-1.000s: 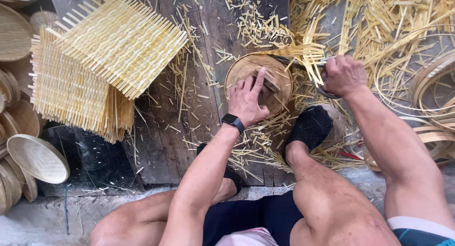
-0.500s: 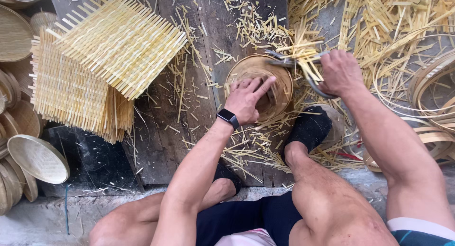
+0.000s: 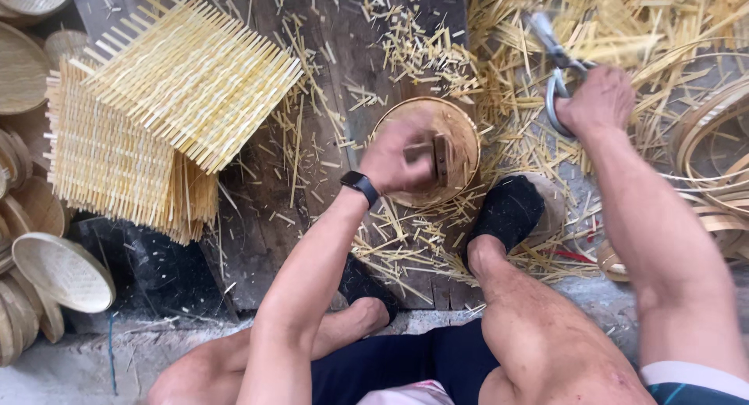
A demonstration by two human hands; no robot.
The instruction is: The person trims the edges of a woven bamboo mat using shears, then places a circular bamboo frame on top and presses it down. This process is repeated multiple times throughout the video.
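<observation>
Round bamboo basket [image 3: 459,132] is lying on the dark wooden boards [image 3: 328,77], centre of the head view, just above the person's black shoe [image 3: 507,211]. Cut bamboo slivers [image 3: 413,50] are lying scattered around it on all sides.

Left hand [image 3: 399,159] is resting on the basket, covering its left half. Hand is motion-blurred; its fingers are curling over the basket, and a small dark wooden block [image 3: 438,157] is sitting just beside them inside the rim. Cannot tell whether the fingers are actually gripping the block or only touching it. A black watch [image 3: 360,186] is sitting on the left wrist.

Right hand [image 3: 597,101] is hovering up and to the right of the basket, well apart from it. Its fingers are closing tightly round the handles of metal shears [image 3: 555,62], whose blades are pointing away toward the top of the frame.

Surroundings:
- Stack of square woven bamboo mats [image 3: 156,116] lying on the left of the boards, top mat turned at an angle.
- Finished shallow woven trays [image 3: 62,271] leaning along the left edge.
- Coiled bamboo hoops [image 3: 714,140] lying at the right edge.
- Loose pile of long bamboo strips [image 3: 655,23] filling the upper right.
</observation>
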